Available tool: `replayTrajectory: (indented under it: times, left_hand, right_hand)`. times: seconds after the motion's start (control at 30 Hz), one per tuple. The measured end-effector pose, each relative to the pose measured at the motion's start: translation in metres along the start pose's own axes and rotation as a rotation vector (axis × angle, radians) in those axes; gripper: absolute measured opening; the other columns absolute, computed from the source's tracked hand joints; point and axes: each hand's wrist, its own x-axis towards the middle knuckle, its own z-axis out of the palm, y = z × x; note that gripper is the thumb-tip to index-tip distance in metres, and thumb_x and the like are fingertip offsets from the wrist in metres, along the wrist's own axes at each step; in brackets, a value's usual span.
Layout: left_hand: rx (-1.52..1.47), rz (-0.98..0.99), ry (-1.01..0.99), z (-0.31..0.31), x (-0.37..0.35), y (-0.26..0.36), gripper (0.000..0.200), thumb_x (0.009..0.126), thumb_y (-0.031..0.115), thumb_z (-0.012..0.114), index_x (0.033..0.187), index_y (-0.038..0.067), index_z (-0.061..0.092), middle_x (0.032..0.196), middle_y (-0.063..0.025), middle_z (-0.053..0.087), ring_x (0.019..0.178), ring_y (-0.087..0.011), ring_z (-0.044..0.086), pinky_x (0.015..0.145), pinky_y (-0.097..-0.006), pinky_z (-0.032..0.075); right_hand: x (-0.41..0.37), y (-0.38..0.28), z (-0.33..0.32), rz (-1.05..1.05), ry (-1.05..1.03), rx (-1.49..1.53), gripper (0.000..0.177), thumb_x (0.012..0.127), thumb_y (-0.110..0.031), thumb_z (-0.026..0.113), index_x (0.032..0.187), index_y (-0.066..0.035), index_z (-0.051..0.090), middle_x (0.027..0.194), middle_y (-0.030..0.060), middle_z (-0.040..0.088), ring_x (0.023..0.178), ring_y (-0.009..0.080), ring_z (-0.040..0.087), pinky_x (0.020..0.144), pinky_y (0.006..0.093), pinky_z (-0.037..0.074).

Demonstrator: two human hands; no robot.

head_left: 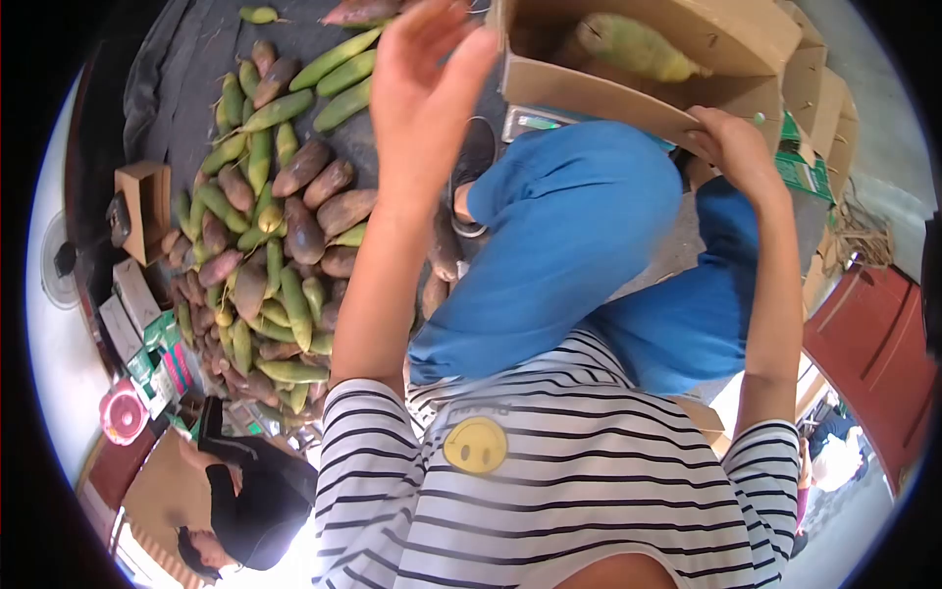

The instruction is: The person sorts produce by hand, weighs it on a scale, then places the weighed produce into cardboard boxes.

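Note:
My left hand (pixel 432 74) is raised near the left wall of the cardboard box, blurred by motion. Its fingers are apart and nothing shows in it. My right hand (pixel 731 147) grips the near right rim of the open cardboard box (pixel 599 93), fingers bent over the edge. Inside lies a large pale green radish (pixel 638 47), also blurred. Under the box's near left corner, part of a scale with a small display (pixel 535 123) shows. Left of my left arm spreads a heap of green radishes (pixel 294 304) and purplish-brown radishes (pixel 304 231) on dark cloth.
My bent knee (pixel 599 187) is close below the box. More cardboard boxes (pixel 834 108) stand at the right. A small open box (pixel 145 211) and a pink round object (pixel 123 412) are at the left. Another person (pixel 255 491) is at lower left.

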Motion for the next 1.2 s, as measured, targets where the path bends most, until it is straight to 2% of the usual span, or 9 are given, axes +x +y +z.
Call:
replayTrajectory:
  times: [0.13, 0.23, 0.3, 0.4, 0.5, 0.6, 0.93, 1.13, 1.2]
  left_hand:
    - [0.648, -0.235, 0.043, -0.131, -0.058, -0.089, 0.036, 0.087, 0.023, 0.068, 0.111, 0.0, 0.056, 0.1, -0.004, 0.06, 0.092, -0.0108, 0.056, 0.081, -0.0248, 0.046]
    - [0.712, -0.738, 0.013, -0.217, -0.154, -0.172, 0.055, 0.074, 0.032, 0.078, 0.108, -0.003, 0.053, 0.088, -0.0082, 0.056, 0.078, -0.0181, 0.05, 0.072, -0.0313, 0.045]
    - [0.819, -0.756, -0.108, -0.252, -0.222, -0.222, 0.073, 0.068, 0.038, 0.081, 0.115, -0.007, 0.048, 0.096, -0.0143, 0.058, 0.085, -0.0226, 0.055, 0.077, -0.0336, 0.047]
    - [0.96, -0.863, -0.183, -0.237, -0.251, -0.217, 0.09, 0.063, 0.043, 0.083, 0.123, -0.01, 0.042, 0.109, -0.0227, 0.057, 0.1, -0.0287, 0.058, 0.085, -0.0353, 0.047]
    - [0.798, -0.972, -0.117, -0.216, -0.249, -0.217, 0.103, 0.061, 0.046, 0.084, 0.128, -0.014, 0.034, 0.121, -0.0302, 0.051, 0.113, -0.0339, 0.054, 0.093, -0.0366, 0.045]
    - [0.763, -0.909, 0.005, -0.217, -0.254, -0.26, 0.104, 0.061, 0.046, 0.084, 0.128, -0.014, 0.032, 0.122, -0.0318, 0.05, 0.115, -0.0362, 0.053, 0.096, -0.0373, 0.044]
    - [0.541, -0.961, 0.186, -0.215, -0.236, -0.269, 0.083, 0.067, 0.033, 0.083, 0.121, -0.012, 0.04, 0.114, -0.0224, 0.057, 0.1, -0.0274, 0.06, 0.086, -0.0336, 0.049]
    - [0.04, -1.293, -0.019, -0.232, -0.222, -0.281, 0.08, 0.068, 0.029, 0.082, 0.124, -0.008, 0.039, 0.108, -0.0176, 0.058, 0.088, -0.0207, 0.063, 0.07, -0.0305, 0.053]
    - [0.174, -1.258, 0.127, -0.222, -0.226, -0.281, 0.081, 0.069, 0.029, 0.082, 0.126, -0.008, 0.037, 0.109, -0.0178, 0.058, 0.089, -0.0211, 0.063, 0.07, -0.0302, 0.053]
  right_hand:
    - [0.004, -0.01, -0.008, 0.067, -0.083, 0.018, 0.017, 0.086, -0.012, 0.057, 0.101, -0.005, 0.058, 0.093, 0.0168, 0.062, 0.089, 0.0375, 0.058, 0.074, 0.0433, 0.046]
    - [0.006, -0.011, -0.008, 0.066, -0.119, 0.024, 0.018, 0.086, -0.012, 0.057, 0.103, -0.005, 0.058, 0.094, 0.0164, 0.062, 0.089, 0.0375, 0.057, 0.075, 0.0422, 0.046]
    - [0.005, -0.013, -0.008, 0.039, -0.069, 0.029, 0.02, 0.086, -0.012, 0.057, 0.104, -0.005, 0.058, 0.095, 0.017, 0.062, 0.09, 0.0374, 0.058, 0.075, 0.0416, 0.046]
    - [0.004, -0.007, -0.003, 0.018, -0.045, 0.004, 0.022, 0.086, -0.012, 0.058, 0.106, -0.003, 0.059, 0.097, 0.0178, 0.062, 0.09, 0.0373, 0.058, 0.076, 0.0407, 0.046]
    - [0.005, -0.007, -0.004, 0.052, -0.051, -0.006, 0.025, 0.086, -0.013, 0.06, 0.108, -0.002, 0.059, 0.099, 0.0182, 0.062, 0.091, 0.0371, 0.059, 0.077, 0.0402, 0.047]
    - [0.006, 0.0, 0.0, 0.052, -0.047, -0.024, 0.026, 0.086, -0.013, 0.06, 0.109, -0.002, 0.059, 0.1, 0.0181, 0.063, 0.091, 0.0369, 0.059, 0.077, 0.0397, 0.047]
    - [0.008, -0.009, -0.005, 0.066, -0.052, -0.005, 0.024, 0.086, -0.012, 0.059, 0.109, -0.003, 0.059, 0.098, 0.0178, 0.062, 0.091, 0.0368, 0.059, 0.077, 0.0394, 0.047]
    - [0.01, -0.014, -0.011, 0.058, -0.093, -0.008, 0.021, 0.085, -0.01, 0.058, 0.105, -0.003, 0.059, 0.095, 0.0176, 0.062, 0.089, 0.0372, 0.058, 0.075, 0.0405, 0.047]
    - [0.009, -0.014, -0.01, 0.053, -0.077, -0.015, 0.021, 0.085, -0.011, 0.058, 0.105, -0.003, 0.059, 0.095, 0.0175, 0.062, 0.089, 0.0372, 0.058, 0.075, 0.0405, 0.047]
